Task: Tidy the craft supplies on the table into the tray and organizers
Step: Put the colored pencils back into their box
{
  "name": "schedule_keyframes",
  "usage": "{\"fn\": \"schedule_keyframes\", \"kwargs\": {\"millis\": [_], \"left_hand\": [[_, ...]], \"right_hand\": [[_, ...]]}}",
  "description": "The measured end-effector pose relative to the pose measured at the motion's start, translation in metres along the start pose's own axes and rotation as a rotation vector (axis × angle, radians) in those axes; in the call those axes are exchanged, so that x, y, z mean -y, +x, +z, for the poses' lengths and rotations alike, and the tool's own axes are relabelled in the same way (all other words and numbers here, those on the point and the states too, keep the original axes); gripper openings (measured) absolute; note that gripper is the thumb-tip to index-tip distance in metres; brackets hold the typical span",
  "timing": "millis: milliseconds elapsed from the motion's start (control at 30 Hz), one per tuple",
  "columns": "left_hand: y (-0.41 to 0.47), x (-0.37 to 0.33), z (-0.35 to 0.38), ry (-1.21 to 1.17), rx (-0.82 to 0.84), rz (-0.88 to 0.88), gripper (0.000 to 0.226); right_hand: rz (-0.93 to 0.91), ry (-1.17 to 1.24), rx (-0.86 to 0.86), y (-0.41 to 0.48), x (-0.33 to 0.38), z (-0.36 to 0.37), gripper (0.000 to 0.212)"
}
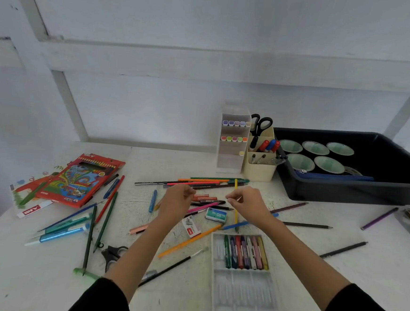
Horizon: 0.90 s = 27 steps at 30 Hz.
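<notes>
Single head-worn wide-angle view, looking forward and down from over the near edge of the surface (30, 276). Close enough for both forearms to fill the foreground, left hand (177, 203) and right hand (249, 203) mid-frame. White wall (209, 20) straight ahead.

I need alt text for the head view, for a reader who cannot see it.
The right hand pinches a yellow pencil while the left hand reaches among coloured pencils scattered on a white table. Behind stand a cream organizer and dark tray.
</notes>
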<state>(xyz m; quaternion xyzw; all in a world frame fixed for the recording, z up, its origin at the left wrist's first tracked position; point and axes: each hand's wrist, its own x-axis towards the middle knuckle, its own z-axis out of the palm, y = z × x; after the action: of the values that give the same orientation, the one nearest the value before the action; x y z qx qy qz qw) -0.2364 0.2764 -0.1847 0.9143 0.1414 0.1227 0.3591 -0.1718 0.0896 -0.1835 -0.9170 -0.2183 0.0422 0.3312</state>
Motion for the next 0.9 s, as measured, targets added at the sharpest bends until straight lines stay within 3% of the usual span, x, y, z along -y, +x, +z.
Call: {"fn": "schedule_keyframes", "kwargs": {"millis": [133,267,367,500,600,767,900], "left_hand": [[0.026,0.013,0.011,0.061,0.044,0.023,0.022],[0.041,0.018,0.024,0.18,0.18,0.134,0.026],[0.046,0.02,0.03,0.241,0.183,0.236,0.025],[0.051,0.025,0.032,0.228,0.204,0.287,0.026],[0.053,0.025,0.032,0.208,0.2,0.25,0.026],[0.045,0.021,0.031,0.155,0.059,0.251,0.022],[0.036,0.007,0.038,0.153,0.214,0.31,0.023]], "right_hand": [[-0.02,-0.03,0.065,0.03,0.007,0.016,0.018],[-0.042,-0.138,0.19,0.046,0.01,0.034,0.024],[-0.068,-0.186,0.208,0.049,0.01,0.036,0.02],[-0.054,-0.079,0.233,0.05,0.01,0.031,0.015],[-0.025,-0.051,0.194,0.051,0.008,0.028,0.014],[-0.007,-0.134,0.075,0.045,-0.004,0.018,0.015],[0.09,-0.137,-0.021,0.033,-0.015,0.004,0.02]]}}
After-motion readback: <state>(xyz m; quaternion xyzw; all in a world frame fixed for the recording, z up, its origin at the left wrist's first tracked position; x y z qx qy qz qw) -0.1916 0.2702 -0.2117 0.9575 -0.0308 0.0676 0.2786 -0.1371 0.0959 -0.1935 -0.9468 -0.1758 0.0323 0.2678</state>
